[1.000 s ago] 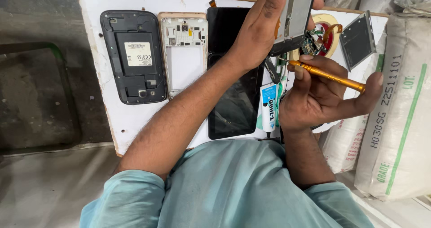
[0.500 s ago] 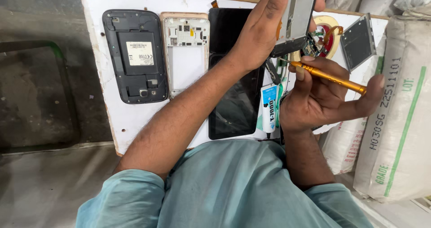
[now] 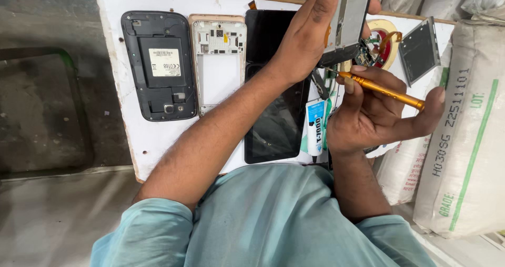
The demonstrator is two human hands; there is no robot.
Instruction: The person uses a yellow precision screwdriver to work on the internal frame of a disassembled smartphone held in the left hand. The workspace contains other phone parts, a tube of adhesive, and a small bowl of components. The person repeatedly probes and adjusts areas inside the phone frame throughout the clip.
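Phone shells (image 3: 159, 65) and sacks (image 3: 463, 135) flank bare board edge (image 3: 152, 146).

Lighting and picture quality: soft, even daylight, sharp overall.
White desk (image 3: 158, 135) brightly lit, near overexposed; faint soft shadows under the forearms; dull sheen on the black tablet screen (image 3: 276, 125); grey floor (image 3: 42, 114) at left dimmer; no motion blur; slight wide-angle stretch toward the edges.

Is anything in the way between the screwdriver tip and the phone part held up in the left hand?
Nothing visible. The right hand holds the screwdriver, and its tip reaches the lower edge of the phone part held by the left hand, with no object between.
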